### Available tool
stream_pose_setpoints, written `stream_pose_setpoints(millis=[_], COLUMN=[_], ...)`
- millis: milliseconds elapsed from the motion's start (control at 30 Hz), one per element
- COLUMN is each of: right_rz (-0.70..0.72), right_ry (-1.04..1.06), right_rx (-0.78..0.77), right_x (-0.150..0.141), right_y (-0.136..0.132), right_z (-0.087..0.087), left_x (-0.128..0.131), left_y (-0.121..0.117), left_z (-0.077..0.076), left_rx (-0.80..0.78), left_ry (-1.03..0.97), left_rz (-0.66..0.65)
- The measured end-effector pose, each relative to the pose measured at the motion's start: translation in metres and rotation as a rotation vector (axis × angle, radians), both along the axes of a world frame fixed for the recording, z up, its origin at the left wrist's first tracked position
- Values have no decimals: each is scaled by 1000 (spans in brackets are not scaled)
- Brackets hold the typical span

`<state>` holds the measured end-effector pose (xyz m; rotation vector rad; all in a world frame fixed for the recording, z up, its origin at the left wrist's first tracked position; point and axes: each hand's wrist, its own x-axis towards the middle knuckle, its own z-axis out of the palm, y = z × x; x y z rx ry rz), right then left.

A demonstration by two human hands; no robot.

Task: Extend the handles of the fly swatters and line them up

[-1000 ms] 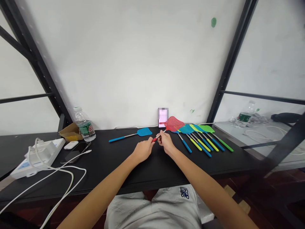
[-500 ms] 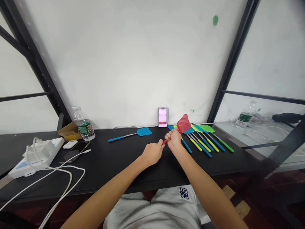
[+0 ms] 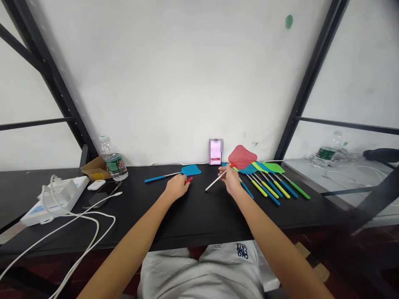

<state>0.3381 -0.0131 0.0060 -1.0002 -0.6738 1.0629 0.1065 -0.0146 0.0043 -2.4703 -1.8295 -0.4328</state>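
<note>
In my right hand point(image 3: 232, 179) is a red fly swatter point(image 3: 243, 156), gripped near the base of its mesh head. Its bare metal rod point(image 3: 214, 182) points down and to the left over the black table. My left hand point(image 3: 176, 187) is closed around a red handle point(image 3: 188, 180), apart from the rod; only the handle's end shows past the fingers. Just behind my left hand lies a blue fly swatter point(image 3: 190, 169), handle to the left. To the right of my right hand, several blue, yellow and green fly swatters point(image 3: 274, 187) lie side by side, heads overlapping.
A phone point(image 3: 215, 151) with a lit screen leans against the white wall. At left stand a water bottle point(image 3: 114, 160), a cardboard box point(image 3: 95, 168) and a power strip point(image 3: 56, 201) with trailing white cables. A dark phone point(image 3: 102, 194) and white case point(image 3: 96, 185) lie nearby.
My left hand has moved left with the red handle, which has come off the rod. The swatter's metal rod is now exposed, and its red head has turned to face me more broadly.
</note>
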Motion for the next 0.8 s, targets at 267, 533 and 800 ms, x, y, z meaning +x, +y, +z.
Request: stream_pose_setpoints(millis=[267,533,800], right_rz=[225,549,447], right_ry=[-75,-125,-54], right_rx=[-52,44,88], right_x=[-9,-25,-26], right_y=[-4,-14,-13], right_z=[-10,-10,-11], left_x=[6,32,39], left_y=[-7,-37,-32], left_z=[-1,14,-3], left_rx=[154,-150,-93], left_ry=[-144,-551,-570], left_rz=[-12,-500,-404])
